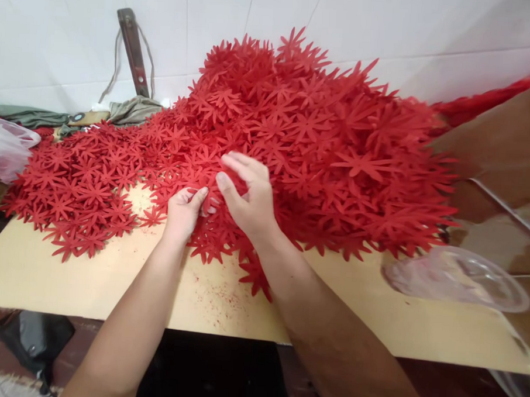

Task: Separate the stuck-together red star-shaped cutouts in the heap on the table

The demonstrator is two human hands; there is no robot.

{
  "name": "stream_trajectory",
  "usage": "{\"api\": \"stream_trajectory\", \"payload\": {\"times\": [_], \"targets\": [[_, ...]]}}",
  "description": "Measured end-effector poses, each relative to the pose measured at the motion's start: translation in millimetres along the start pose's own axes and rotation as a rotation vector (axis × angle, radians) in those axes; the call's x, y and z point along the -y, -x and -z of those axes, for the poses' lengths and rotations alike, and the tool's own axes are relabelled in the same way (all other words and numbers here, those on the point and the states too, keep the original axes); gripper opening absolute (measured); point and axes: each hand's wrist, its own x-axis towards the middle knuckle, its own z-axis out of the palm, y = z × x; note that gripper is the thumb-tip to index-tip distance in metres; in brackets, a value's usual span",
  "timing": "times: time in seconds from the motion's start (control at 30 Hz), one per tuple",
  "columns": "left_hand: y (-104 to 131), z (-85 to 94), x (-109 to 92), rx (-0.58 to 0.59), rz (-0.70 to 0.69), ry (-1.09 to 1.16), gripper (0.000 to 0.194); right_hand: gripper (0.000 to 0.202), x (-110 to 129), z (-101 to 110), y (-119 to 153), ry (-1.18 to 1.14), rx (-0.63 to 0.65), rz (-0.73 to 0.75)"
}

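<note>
A large heap of red flower-shaped cutouts (pixel 312 130) with narrow petals covers the back of the table. My left hand (pixel 184 211) is at the heap's front edge, thumb and fingers pinched on a red flower cutout (pixel 209 197). Much of that piece blends into the red behind it. Close on its right is my right hand (pixel 251 197), slightly blurred, its thumb and fingers apart. Red shows between those fingers, seemingly the pile behind them. A lower mass of the same cutouts (pixel 83 185) spreads to the left.
The pale tabletop (pixel 125 280) carries red crumbs near the front. A clear plastic container (pixel 459 277) lies at right, beside a brown cardboard box (pixel 504 144). At left are a plastic bag (pixel 8 143) and grey-green cloth (pixel 135 110). A black bag (pixel 34 337) sits below the table.
</note>
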Motion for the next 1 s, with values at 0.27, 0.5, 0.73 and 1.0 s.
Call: {"api": "stream_trajectory", "payload": {"times": [0.27, 0.5, 0.73, 1.0], "targets": [[4.5, -0.9, 2.4, 0.012, -0.031, 0.054, 0.041, 0.016, 7.6, -10.7, 5.4, -0.547, 0.276, -0.344], [6.5, -3.7, -1.0, 0.009, -0.047, 0.062, 0.015, 0.014, -9.8, -2.9, -4.6, -0.246, -0.128, -0.242], [1.7, 2.8, 10.7, -0.182, -0.285, -0.197, 0.021, 0.048, -39.5, 13.5, -8.7, 0.247, -0.188, 0.001], [12.1, 10.2, 7.0, -0.352, -0.648, -0.938, 0.038, 0.032, -16.6, 16.4, -6.0, 0.333, -0.09, 0.14]]}}
